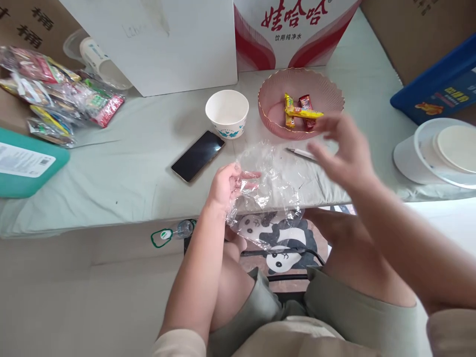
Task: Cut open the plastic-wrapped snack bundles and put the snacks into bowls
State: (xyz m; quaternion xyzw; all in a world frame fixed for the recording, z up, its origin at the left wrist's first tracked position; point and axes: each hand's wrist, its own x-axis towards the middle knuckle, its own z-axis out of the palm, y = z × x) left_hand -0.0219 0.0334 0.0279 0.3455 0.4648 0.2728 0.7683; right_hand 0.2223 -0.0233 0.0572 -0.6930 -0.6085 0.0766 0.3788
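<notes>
Clear plastic bag (273, 183) is w/ your L hand (224, 187), crumpled & see-through, at the front edge of the table (148, 198), its lower part reaching past the edge above the panda mat (293, 243). Fingers of your L hand are part-curled w/ the film gathered in them, two of them stretched out to the R & seen through the plastic. Your R hand (347, 151) is up by the near R side of the pink bowl (273, 128), a bit blurred, thumb & fingers spread w/ a gap btwn; can't tell if a fingertip touches the end of the yellow stick packet (305, 112). That packet lies across a yellow-green packet (288, 119) & a red packet (305, 101), all within the bowl's outline. Just in front of the bowl, near your R thumb, you've got a slim white pen-like item (302, 154). L of the bowl stands a white paper cup (226, 109) w/ blue-green print, & next to it, nearer you, a dark-screened phone (198, 156) lying at a slant. Behind: a plain white box (174, 44) & a red-and-white box (290, 44). Far L, a pile of snack packets (59, 89); far R, a whitish tub (405, 153)
</notes>
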